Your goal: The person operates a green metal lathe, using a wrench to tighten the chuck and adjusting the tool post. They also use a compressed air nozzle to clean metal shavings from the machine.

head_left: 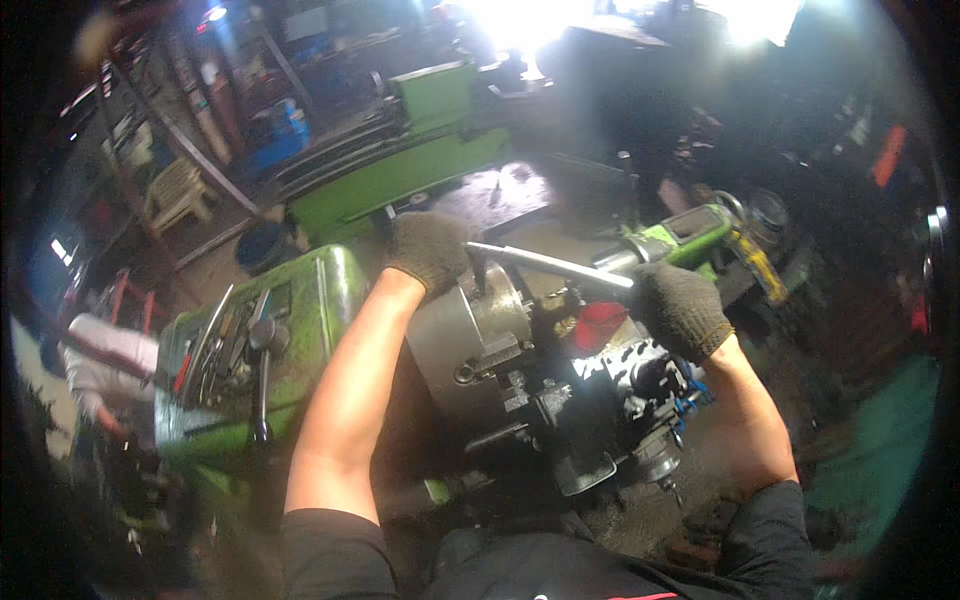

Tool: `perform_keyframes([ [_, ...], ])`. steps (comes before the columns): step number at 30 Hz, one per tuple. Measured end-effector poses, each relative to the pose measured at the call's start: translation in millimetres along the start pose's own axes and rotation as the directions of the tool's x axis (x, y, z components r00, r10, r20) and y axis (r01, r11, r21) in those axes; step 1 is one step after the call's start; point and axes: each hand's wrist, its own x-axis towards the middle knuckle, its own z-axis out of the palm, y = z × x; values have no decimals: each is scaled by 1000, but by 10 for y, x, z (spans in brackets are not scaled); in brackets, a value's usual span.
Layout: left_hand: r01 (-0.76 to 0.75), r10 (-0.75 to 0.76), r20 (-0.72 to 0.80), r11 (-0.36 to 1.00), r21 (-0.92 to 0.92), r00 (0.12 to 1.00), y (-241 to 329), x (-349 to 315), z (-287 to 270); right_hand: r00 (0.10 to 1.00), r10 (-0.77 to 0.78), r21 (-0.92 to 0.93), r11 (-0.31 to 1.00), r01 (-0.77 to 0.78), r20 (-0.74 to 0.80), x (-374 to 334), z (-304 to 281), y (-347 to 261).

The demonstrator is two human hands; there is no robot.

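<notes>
Dark brownish gloves (428, 250), apparently knit; bare forearms (345, 410); short black sleeves (335, 552); black shirt (520, 570) with thin red stripe (652, 597).

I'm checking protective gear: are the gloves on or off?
On: dark gloves cover the left hand and right hand, ending where bare forearms begin.
</notes>
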Motion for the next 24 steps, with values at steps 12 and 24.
perform_keyframes([
  [12, 500, -501, -5, 863, 68, 865, 591, -181, -134, 800, -546, -8, 827, 562, -248, 1670, 605, 942],
  [24, 625, -608, 152, 769, -132, 780, 813, -172, -185, 585, -740, 136, 576, 806, -332, 2701, 702, -283],
])
